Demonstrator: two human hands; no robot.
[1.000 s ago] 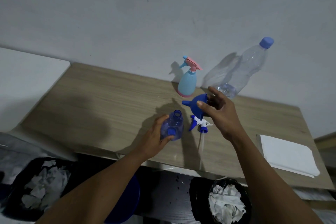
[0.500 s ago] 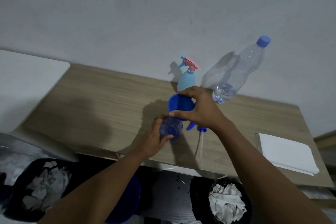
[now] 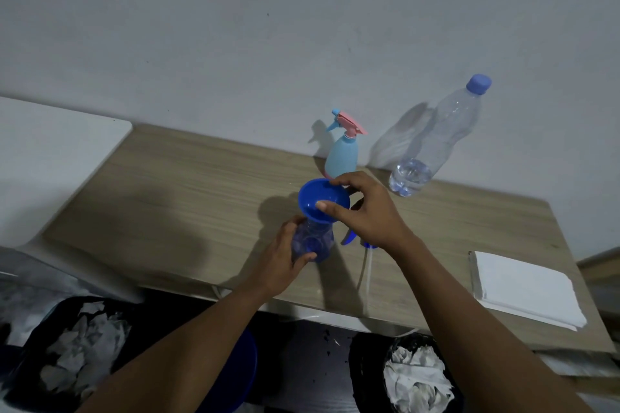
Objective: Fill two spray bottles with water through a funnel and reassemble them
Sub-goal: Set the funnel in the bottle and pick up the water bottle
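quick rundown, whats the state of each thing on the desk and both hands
dark blue spray bottle: upright, head off, funnel in neck
funnel: seated in that bottle, mouth up
loose spray head: lying on desk, mostly hidden
light blue spray bottle: upright, head on
water bottle: capped, little water at bottom
left hand: gripping dark bottle
right hand: pinching funnel rim

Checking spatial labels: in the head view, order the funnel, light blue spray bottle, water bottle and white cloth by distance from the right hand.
1. Blue funnel, held by right hand.
2. Light blue spray bottle, just behind.
3. Water bottle, back right.
4. White cloth, far right.
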